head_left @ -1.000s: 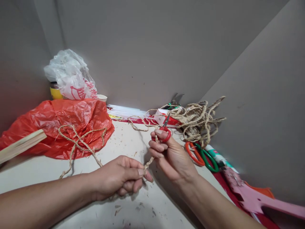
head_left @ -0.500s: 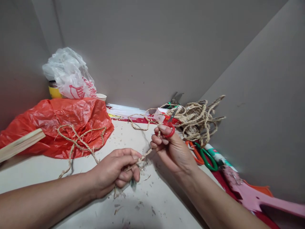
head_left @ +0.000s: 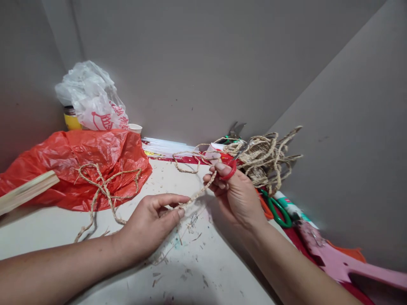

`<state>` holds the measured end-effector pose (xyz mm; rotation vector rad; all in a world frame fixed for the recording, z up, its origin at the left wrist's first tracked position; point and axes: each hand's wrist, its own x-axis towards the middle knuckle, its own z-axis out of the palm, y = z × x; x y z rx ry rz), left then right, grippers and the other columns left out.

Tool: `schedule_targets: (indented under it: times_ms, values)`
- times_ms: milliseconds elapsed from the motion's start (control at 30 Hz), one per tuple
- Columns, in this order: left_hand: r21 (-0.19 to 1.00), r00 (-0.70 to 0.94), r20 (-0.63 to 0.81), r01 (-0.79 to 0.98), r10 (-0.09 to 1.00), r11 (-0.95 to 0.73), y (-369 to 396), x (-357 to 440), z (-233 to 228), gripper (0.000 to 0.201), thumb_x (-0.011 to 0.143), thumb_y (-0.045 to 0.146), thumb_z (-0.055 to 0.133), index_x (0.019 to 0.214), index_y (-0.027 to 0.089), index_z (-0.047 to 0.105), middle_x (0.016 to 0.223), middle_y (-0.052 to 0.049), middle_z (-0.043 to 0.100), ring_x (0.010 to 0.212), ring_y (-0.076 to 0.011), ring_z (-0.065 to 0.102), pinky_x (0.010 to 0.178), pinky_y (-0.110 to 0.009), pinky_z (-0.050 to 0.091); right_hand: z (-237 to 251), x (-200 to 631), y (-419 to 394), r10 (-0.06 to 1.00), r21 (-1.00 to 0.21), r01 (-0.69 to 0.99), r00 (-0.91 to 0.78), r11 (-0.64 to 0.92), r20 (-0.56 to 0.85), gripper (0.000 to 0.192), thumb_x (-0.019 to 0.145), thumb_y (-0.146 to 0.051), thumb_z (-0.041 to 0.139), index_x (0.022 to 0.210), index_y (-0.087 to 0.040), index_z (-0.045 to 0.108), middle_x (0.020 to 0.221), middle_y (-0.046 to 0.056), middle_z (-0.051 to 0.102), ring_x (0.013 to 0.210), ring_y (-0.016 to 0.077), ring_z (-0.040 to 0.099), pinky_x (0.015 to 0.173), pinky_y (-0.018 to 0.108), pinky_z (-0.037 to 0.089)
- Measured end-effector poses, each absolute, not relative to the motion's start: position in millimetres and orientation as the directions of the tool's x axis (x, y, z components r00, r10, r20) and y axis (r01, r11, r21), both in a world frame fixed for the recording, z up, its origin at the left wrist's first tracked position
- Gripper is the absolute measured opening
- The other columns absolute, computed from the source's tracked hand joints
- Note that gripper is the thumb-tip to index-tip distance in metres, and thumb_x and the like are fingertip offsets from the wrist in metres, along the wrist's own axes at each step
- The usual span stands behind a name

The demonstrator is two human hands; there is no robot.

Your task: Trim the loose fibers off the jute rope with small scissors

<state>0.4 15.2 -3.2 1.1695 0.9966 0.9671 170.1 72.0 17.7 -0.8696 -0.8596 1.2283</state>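
A thin braided straw rope point(head_left: 201, 192) stretches between my two hands above the table. My left hand point(head_left: 148, 226) pinches it between thumb and forefinger; the other fingers are mostly hidden. Further up, my right hand point(head_left: 237, 197) is closed on the rope and on small scissors point(head_left: 230, 171) with a red handle. The scissors' blades point up and to the right, partly lost against the rope pile behind. More rope lies looped over an orange-red plastic bag point(head_left: 60, 159), left of my left hand.
A coiled rope pile point(head_left: 263, 154) sits at the back right, near green-handled scissors point(head_left: 280, 214) and a pink glue gun point(head_left: 343, 260). White glue sticks point(head_left: 168, 147) lie along the back. A wooden strip point(head_left: 30, 191) is at left. Scraps litter the white table point(head_left: 178, 279).
My left hand has turned, its fingers now extended along the rope rather than curled under it. My right hand has shifted slightly right, and the scissors have tilted further right.
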Motion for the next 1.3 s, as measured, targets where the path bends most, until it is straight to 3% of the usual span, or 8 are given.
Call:
schedule_targets:
  times_ms: [200,400,567,667,767,1033,1167,1300]
  values:
    - [0.954,0.368,-0.213,-0.123,0.905,0.274,19,-1,-3,0.026,0.08,0.031,0.057,0.097,0.012,0.061,0.073,-0.005,0.067,0.033,-0.0022,0.035,0.035,-0.018,0.024,10,177,80,0.971,-0.958,-0.197,0.159,0.21,0.18,0.023,0.064,-0.037,0.075,0.065,-0.016,0.065,0.056,-0.003,0.058,0.051,0.0086,0.054,0.052,0.021,0.046]
    - [0.878,0.392,-0.237,-0.305,0.889,0.369,29,-6,0,0.016,0.078,0.026,0.058,0.088,0.013,0.058,0.073,-0.006,0.07,0.031,-0.0015,0.038,0.033,-0.016,0.025,4,191,95,0.998,-0.997,0.054,0.027,0.056,0.058,0.039,0.061,-0.051,0.073,0.055,-0.015,0.058,0.043,-0.004,0.047,0.044,0.0102,0.052,0.044,0.02,0.038]
    - [0.858,0.323,-0.215,-0.388,0.922,0.336,34,-11,6,0.014,0.079,0.022,0.056,0.089,0.013,0.055,0.073,-0.007,0.07,0.032,-0.0023,0.039,0.032,-0.015,0.026,16,192,85,0.952,-0.926,0.245,0.035,0.288,0.305,0.038,0.073,-0.048,0.064,0.052,-0.017,0.054,0.045,-0.004,0.048,0.043,0.0086,0.044,0.044,0.022,0.032]
    - [0.859,0.281,-0.188,-0.417,0.941,0.297,35,-13,8,0.013,0.08,0.02,0.054,0.09,0.014,0.052,0.076,-0.008,0.07,0.033,-0.0024,0.04,0.034,-0.015,0.027,29,187,67,0.899,-0.79,0.436,-0.129,0.431,0.419,0.036,0.074,-0.038,0.063,0.048,-0.018,0.049,0.046,-0.004,0.045,0.046,0.0088,0.038,0.046,0.022,0.03]
    - [0.86,0.253,-0.171,-0.433,0.952,0.27,36,-14,8,0.011,0.08,0.019,0.053,0.089,0.014,0.052,0.077,-0.007,0.07,0.034,-0.0026,0.042,0.035,-0.015,0.028,40,181,49,0.82,-0.518,0.64,-0.379,0.568,0.43,0.03,0.073,-0.032,0.059,0.05,-0.019,0.047,0.045,-0.005,0.038,0.044,0.0077,0.032,0.045,0.022,0.025]
    - [0.864,0.19,-0.178,-0.439,0.966,0.246,36,-14,9,0.014,0.077,0.021,0.057,0.088,0.015,0.052,0.074,-0.005,0.07,0.034,-0.003,0.042,0.035,-0.015,0.027,47,175,34,0.806,0.116,0.851,-0.522,0.512,0.278,0.027,0.074,-0.04,0.05,0.058,-0.02,0.056,0.05,0.001,0.057,0.045,0.012,0.048,0.049,0.026,0.021]
    - [0.869,0.176,-0.169,-0.438,0.97,0.231,37,-13,9,0.015,0.077,0.022,0.058,0.089,0.015,0.052,0.074,-0.005,0.07,0.034,-0.0027,0.041,0.034,-0.015,0.027,47,173,33,0.796,0.282,0.84,-0.535,0.464,0.283,0.03,0.074,-0.044,0.05,0.058,-0.02,0.058,0.047,0.004,0.058,0.043,0.0147,0.049,0.049,0.028,0.018]
    - [0.879,0.171,-0.155,-0.426,0.973,0.215,38,-13,9,0.017,0.078,0.024,0.057,0.092,0.016,0.051,0.076,-0.005,0.07,0.035,-0.0032,0.042,0.034,-0.015,0.028,47,172,32,0.809,0.307,0.841,-0.525,0.445,0.265,0.031,0.074,-0.046,0.052,0.058,-0.02,0.059,0.049,0.005,0.06,0.043,0.0157,0.051,0.048,0.028,0.017]
